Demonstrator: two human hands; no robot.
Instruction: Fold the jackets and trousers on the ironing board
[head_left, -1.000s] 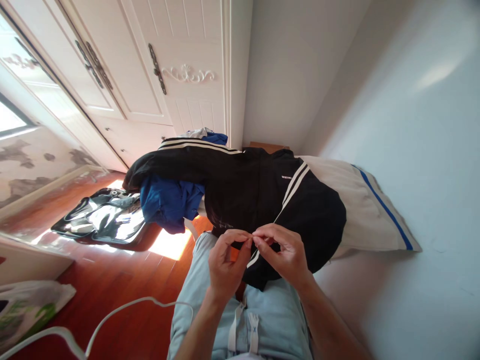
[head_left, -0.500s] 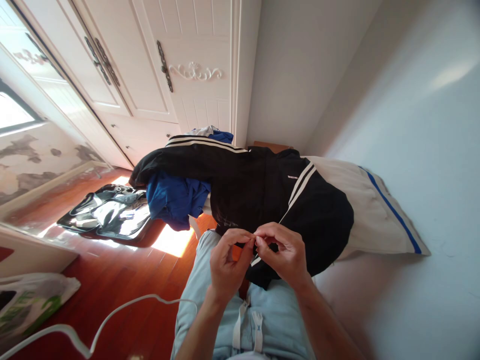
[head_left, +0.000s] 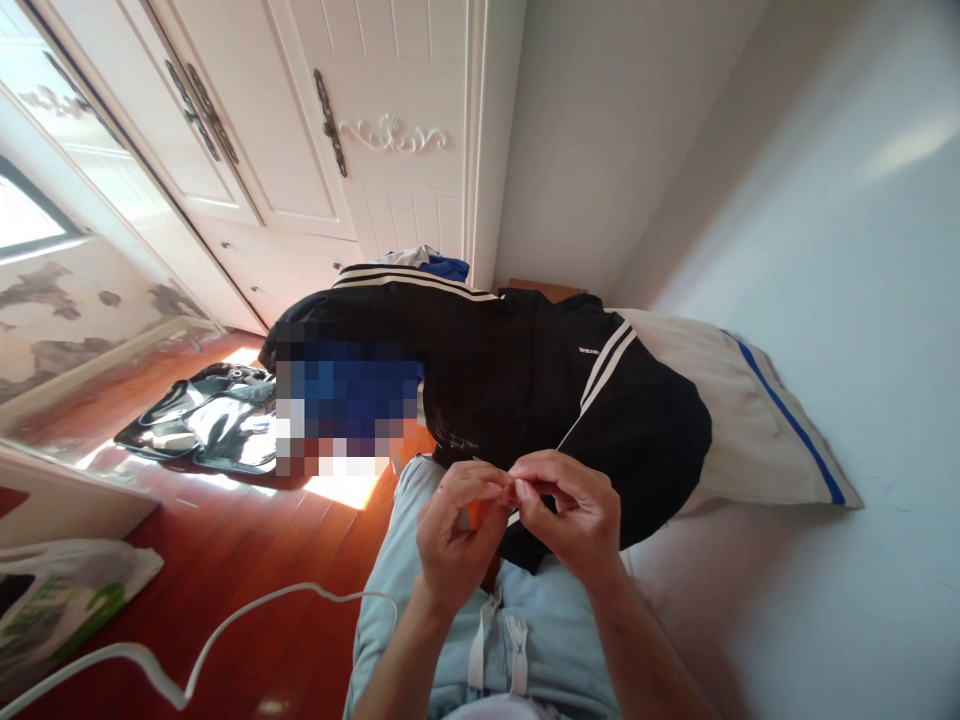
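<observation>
My left hand (head_left: 461, 525) and my right hand (head_left: 574, 505) meet above my lap, thumbs and forefingers pinched tip to tip. Whatever lies between the fingertips is too small to make out. Just beyond them a black jacket (head_left: 495, 370) with white stripes is spread over a light cloth-covered surface (head_left: 675, 345) with a blue stripe along its end. One striped sleeve (head_left: 660, 420) bends round near my right hand. Part of the jacket's lower edge is hidden behind my hands. Blue fabric (head_left: 352, 385), blurred by pixel blocks, hangs under the other sleeve.
A white wardrobe (head_left: 409, 60) stands at the back. On the wooden floor (head_left: 247, 540) lies an open black bag (head_left: 202, 420), left of the jacket. A white plastic bag (head_left: 82, 590) sits at the left edge. A white cable (head_left: 247, 605) runs toward my leg. A pale wall (head_left: 862, 250) bounds the right.
Both hands stay pinched together, with the right fingers shifting slightly over the left fingertips. The view has moved a little. Pixel blocks now cover the blue fabric. The jacket lies as before.
</observation>
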